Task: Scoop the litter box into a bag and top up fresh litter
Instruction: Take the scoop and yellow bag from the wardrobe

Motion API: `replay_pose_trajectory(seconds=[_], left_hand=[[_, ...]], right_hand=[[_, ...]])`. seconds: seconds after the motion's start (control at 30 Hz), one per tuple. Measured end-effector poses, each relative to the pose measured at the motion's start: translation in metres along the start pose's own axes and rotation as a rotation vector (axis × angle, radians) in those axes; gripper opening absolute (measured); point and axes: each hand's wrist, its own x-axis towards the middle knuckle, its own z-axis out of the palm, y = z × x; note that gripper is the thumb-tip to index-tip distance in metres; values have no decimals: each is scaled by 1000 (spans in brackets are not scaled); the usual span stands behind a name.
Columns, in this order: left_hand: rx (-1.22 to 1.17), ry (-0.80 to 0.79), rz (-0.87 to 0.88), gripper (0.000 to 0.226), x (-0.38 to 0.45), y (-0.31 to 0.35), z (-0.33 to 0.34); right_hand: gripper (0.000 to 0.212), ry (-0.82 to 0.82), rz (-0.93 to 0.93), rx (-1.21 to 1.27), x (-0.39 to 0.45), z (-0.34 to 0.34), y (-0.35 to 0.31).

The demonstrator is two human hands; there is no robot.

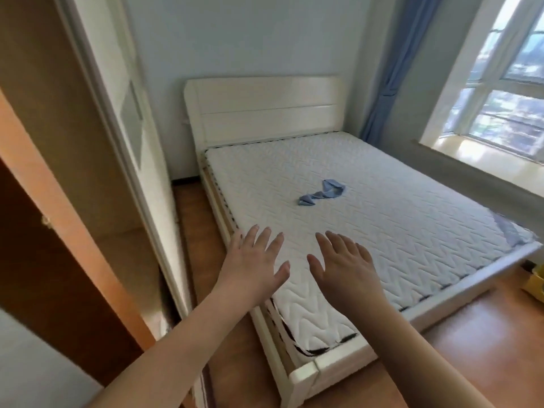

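No litter box, bag or scoop shows here, so I cannot tell where they are. The left hand (255, 262) and right hand (343, 267) are held out with fingers spread, holding nothing. The best step is to look around the floor. A blue cloth (323, 195) lies on the bed (397, 219).

no legible txt, no labels, no nos.

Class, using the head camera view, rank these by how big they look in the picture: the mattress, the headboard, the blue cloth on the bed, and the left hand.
1. mattress
2. headboard
3. left hand, though it sits nearest the camera, so it looks bigger than it is
4. blue cloth
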Motion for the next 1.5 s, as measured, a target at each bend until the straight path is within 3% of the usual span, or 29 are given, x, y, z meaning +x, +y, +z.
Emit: replay_pose_trajectory(seconds=[0.33, 0.47, 0.63, 0.83, 1.27, 1.5], left_hand=[[53, -26, -396, 64, 32, -34, 17], [80, -15, -527, 64, 32, -41, 23], [123, 33, -668, 62, 15, -55, 37], [90, 77, -859, 63, -9, -89, 66], [-74, -37, -1121, 69, -14, -104, 122], [-121, -58, -1242, 70, -24, -102, 147]], right_hand=[[57, 1, -387, 70, 104, 34, -12], [70, -2, -498, 112, 130, 52, -21], [55, -23, -630, 133, 147, 72, -48], [54, -49, -751, 162, 155, 96, -103], [67, -143, -899, 102, 165, 145, -177], [47, -190, -1041, 125, 181, 170, -206]])
